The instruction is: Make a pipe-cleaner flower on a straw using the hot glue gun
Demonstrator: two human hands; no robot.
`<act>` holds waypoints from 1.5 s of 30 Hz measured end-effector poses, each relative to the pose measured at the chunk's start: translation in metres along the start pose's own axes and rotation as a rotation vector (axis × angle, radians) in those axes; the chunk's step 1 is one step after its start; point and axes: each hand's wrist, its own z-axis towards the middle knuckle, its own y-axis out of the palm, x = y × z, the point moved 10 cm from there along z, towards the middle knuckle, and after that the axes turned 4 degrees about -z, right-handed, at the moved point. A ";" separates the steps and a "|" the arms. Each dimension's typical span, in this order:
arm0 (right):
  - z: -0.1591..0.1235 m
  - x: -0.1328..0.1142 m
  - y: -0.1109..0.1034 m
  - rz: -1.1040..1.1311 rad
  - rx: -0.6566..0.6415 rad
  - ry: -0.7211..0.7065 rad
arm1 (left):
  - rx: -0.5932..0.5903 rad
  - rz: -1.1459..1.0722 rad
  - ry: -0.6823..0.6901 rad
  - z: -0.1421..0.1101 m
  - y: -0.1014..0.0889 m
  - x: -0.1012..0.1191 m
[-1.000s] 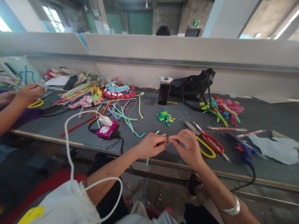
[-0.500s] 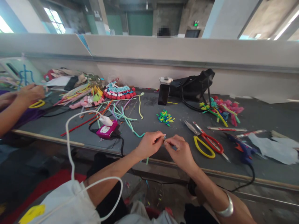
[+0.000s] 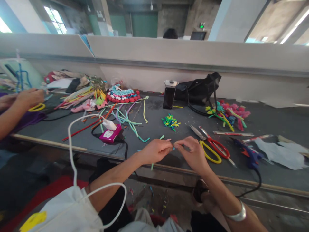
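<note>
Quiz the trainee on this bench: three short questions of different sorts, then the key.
1. True or false: the silver bracelet is on the right arm.
2. Which colour is the block holding the white plug: (a) green, (b) magenta, (c) orange?
3. Fill in: beyond the left hand and right hand, the pile of short pieces is blue, green and ____.
Key: 1 true; 2 b; 3 yellow.

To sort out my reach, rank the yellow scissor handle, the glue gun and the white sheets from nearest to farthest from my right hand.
From the right hand:
1. Yellow scissor handle: just to its right.
2. Glue gun: farther right.
3. White sheets: beyond the glue gun, rightmost.
</note>
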 end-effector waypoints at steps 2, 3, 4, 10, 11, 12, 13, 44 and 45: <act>-0.001 0.012 0.007 0.153 -0.048 0.107 | 0.021 -0.104 -0.046 0.000 -0.004 -0.003; -0.001 0.016 0.011 0.203 -0.066 0.143 | 0.035 -0.142 -0.069 -0.001 -0.006 -0.005; -0.002 0.018 0.013 0.230 -0.073 0.166 | 0.054 -0.167 -0.088 -0.001 -0.007 -0.007; -0.004 0.023 0.016 0.239 -0.040 0.195 | 0.218 -0.082 -0.112 -0.008 -0.020 -0.017; -0.005 0.023 0.017 0.239 -0.040 0.195 | 0.207 -0.052 -0.101 -0.008 -0.019 -0.016; -0.005 0.023 0.018 0.237 -0.042 0.193 | 0.184 -0.028 -0.084 -0.007 -0.017 -0.014; -0.005 0.023 0.018 0.235 -0.044 0.192 | 0.164 -0.015 -0.066 -0.007 -0.015 -0.012; -0.007 -0.018 -0.001 -0.186 0.030 -0.136 | 0.212 0.082 0.017 -0.005 -0.003 -0.006; -0.005 -0.017 -0.004 -0.185 0.031 -0.139 | 0.182 0.064 0.035 -0.004 -0.002 -0.004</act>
